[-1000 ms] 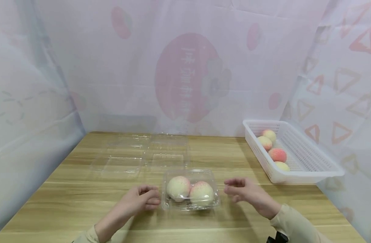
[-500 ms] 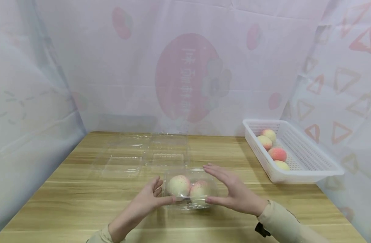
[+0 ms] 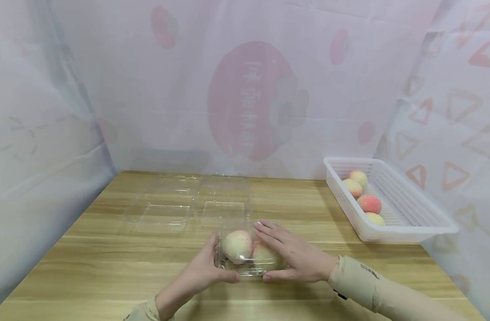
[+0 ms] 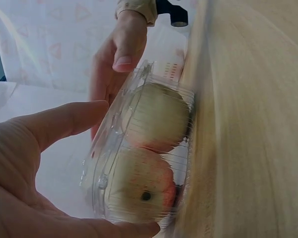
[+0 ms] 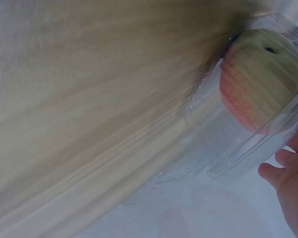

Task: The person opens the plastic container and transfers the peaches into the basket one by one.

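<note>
A clear plastic clamshell box (image 3: pixel 250 268) stands on the table with its lid down over two peaches, the left one (image 3: pixel 237 245) and the right one (image 3: pixel 265 258). My left hand (image 3: pixel 199 268) holds the box's left end, with the thumb along the front edge and the fingers on the left side. Extended fingers of my right hand (image 3: pixel 297 256) lie across the right part of the lid, its thumb at the front. The right hand partly covers the right peach. The left wrist view shows both peaches (image 4: pixel 156 116) through the plastic.
Two more clear containers (image 3: pixel 164 218) lie at the back left of the wooden table (image 3: pixel 108 276). A white perforated basket (image 3: pixel 409 229) at the right has several peaches (image 3: pixel 369 204) along its left side. Printed cloth surrounds the back and sides.
Both hands moved from beside the box onto it. The left hand settled around its left end, while the right hand slid left across the lid. The box stayed nearly in place.
</note>
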### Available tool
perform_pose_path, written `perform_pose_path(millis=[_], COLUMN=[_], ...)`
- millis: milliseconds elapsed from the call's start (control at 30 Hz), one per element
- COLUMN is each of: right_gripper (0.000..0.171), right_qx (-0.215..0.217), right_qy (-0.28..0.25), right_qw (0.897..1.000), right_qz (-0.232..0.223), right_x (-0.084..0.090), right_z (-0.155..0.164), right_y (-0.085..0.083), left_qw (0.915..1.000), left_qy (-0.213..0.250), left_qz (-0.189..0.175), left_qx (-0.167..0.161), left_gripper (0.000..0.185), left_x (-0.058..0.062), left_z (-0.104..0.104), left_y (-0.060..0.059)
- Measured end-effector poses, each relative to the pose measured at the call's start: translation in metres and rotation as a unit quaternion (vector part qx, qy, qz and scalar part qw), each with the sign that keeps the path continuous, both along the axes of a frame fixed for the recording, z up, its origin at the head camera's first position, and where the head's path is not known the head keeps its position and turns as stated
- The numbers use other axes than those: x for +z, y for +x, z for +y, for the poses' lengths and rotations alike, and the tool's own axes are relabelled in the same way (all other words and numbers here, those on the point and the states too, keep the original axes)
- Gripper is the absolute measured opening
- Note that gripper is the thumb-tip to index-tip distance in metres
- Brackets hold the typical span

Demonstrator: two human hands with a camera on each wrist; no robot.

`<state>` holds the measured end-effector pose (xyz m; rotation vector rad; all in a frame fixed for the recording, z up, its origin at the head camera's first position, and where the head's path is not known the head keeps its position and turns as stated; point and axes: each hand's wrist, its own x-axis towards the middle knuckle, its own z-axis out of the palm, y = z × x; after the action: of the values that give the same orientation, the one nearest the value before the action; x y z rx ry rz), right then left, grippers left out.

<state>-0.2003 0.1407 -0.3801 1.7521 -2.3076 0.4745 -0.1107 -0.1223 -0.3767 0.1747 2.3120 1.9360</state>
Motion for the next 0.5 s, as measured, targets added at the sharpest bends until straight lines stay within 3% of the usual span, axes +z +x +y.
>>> perform_pose_path(millis=[500], right_gripper=[0.084], right_qx=[0.031], right_qy=[0.015], right_qw=[0.999], right_qz=[0.034], right_x=[-0.0050], right_z=[-0.0068], right_y=[-0.0075], left_qw=[0.9961], left_qy=[-0.068], left_qz=[-0.005], left_qx=[0.056], left_gripper=[0.133], left_x=[-0.0064], left_z=[0.0100], left_y=[0.0023])
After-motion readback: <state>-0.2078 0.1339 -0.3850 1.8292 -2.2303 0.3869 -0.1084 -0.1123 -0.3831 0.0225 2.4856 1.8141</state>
